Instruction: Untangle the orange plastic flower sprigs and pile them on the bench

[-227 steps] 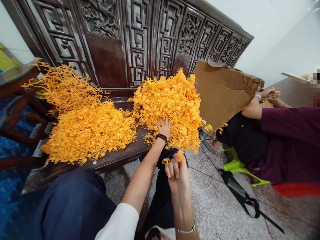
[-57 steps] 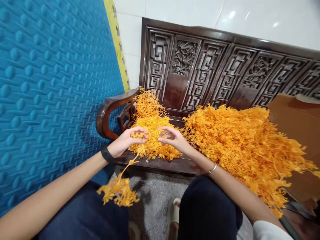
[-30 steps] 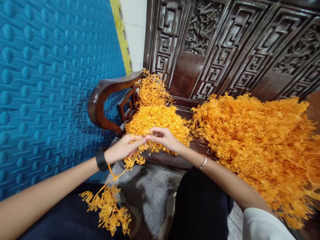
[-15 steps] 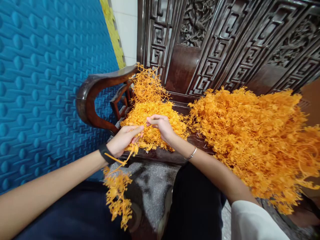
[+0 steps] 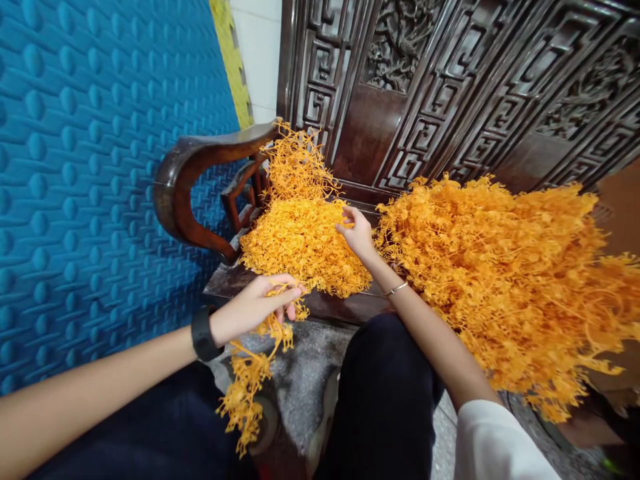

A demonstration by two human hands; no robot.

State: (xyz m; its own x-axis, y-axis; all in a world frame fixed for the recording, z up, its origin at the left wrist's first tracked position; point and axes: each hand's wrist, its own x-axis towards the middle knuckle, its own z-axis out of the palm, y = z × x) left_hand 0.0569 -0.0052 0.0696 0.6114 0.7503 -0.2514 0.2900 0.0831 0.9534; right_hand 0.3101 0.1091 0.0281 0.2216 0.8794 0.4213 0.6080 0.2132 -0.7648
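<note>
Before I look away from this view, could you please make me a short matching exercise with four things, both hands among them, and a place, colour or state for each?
Things:
1. left hand
2. bracelet
3. right hand
4. textured mat

Places, colours and states:
A. by the right edge of the smaller orange pile
B. blue, with raised bumps
C. holding a dangling orange strand
D. silver

Right pairs: 1-C, 2-D, 3-A, 4-B
</note>
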